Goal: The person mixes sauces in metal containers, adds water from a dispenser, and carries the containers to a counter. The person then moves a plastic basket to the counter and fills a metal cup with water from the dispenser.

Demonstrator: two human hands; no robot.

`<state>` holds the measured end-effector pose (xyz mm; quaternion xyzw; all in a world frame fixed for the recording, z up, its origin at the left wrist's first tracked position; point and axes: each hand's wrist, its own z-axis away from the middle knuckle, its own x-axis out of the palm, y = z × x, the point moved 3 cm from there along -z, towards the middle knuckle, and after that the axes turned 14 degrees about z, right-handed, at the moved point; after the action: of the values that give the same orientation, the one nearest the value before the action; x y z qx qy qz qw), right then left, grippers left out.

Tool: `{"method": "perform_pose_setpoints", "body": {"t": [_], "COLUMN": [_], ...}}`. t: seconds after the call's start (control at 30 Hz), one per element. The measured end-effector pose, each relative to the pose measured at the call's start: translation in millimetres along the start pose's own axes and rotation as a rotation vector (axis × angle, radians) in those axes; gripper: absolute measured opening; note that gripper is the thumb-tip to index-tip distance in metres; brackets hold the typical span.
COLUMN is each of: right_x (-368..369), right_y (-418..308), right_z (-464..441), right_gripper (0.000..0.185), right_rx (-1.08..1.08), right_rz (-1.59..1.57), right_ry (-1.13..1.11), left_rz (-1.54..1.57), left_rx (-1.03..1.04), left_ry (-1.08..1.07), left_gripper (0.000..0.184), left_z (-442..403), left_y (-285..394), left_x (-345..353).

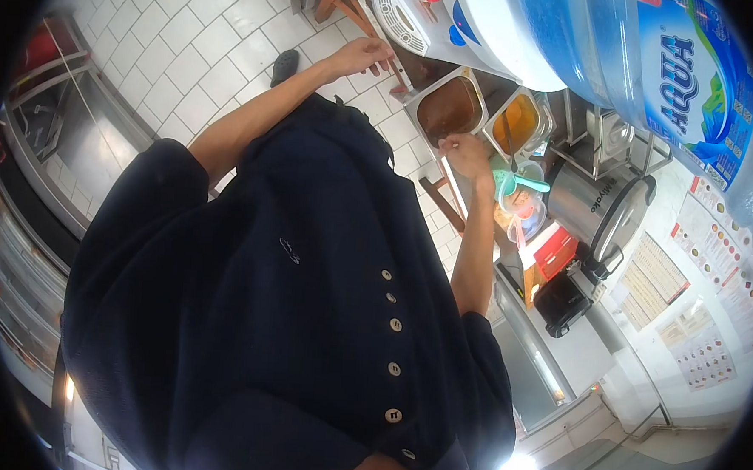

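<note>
My left hand (360, 57) is held out beside the wooden edge of the counter, fingers loosely apart, with nothing visible in them. My right hand (467, 156) is closed at the near side of a metal pan of brown liquid (449, 109), its fingers curled together. Whatever it may hold is hidden or too small to make out. Next to that pan stands a second metal pan with orange-yellow contents (516, 125), a long handle resting in it. Close to my right wrist is a green ladle or scoop (528, 183) over clear plastic containers (522, 210).
A water dispenser (481, 23) carries a large blue water bottle (700, 82) above the counter. Farther along stand a silver cooker (595, 204), a red box (554, 251) and a black appliance (563, 300). Printed sheets (655, 279) hang on the wall. The floor is tiled (191, 38).
</note>
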<state>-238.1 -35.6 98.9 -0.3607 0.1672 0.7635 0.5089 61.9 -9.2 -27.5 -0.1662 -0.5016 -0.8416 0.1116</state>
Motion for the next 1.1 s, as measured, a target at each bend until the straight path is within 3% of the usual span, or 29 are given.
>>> {"method": "perform_pose_setpoints", "body": {"t": [0.17, 0.23, 0.4, 0.47, 0.6, 0.67, 0.8, 0.9, 0.97, 1.1], "right_x": [-4, -4, -19, -13, 12, 8, -12, -20, -20, -17], "right_y": [6, 16, 24, 24, 16, -8, -26, -6, 12, 22], "right_z": [-17, -23, -2, 2, 3, 7, -1, -12, -11, 5], "right_gripper": [0.028, 0.031, 0.029, 0.028, 0.03, 0.026, 0.026, 0.025, 0.025, 0.022], "right_rx": [0.118, 0.145, 0.277, 0.364, 0.156, -0.069, 0.115, 0.21, 0.322, 0.354], "right_rz": [-0.403, -0.465, -0.15, 0.204, 0.239, 0.011, -0.253, -0.204, 0.047, 0.265], "right_ry": [-0.003, 0.205, 0.328, 0.218, 0.147, 0.155, 0.156, 0.359, 0.473, 0.296], "left_rz": [0.011, -0.002, -0.02, -0.032, -0.045, -0.026, -0.054, -0.041, -0.057, -0.104], "left_rx": [-0.014, -0.019, -0.031, -0.033, -0.05, -0.05, -0.074, -0.058, -0.071, -0.092], "left_ry": [0.017, 0.012, 0.003, 0.008, 0.022, 0.024, 0.021, -0.011, -0.016, 0.012], "left_gripper": [0.032, 0.032, 0.033, 0.033, 0.032, 0.032, 0.032, 0.032, 0.032, 0.033], "left_z": [7, 8, 7, 7, 6, 5, 10, 8, 11, 15], "left_y": [7, 5, -5, -7, -9, -11, -3, -5, -2, 0], "left_x": [2, 4, 1, 0, 0, 1, 10, 14, 18, 21]}}
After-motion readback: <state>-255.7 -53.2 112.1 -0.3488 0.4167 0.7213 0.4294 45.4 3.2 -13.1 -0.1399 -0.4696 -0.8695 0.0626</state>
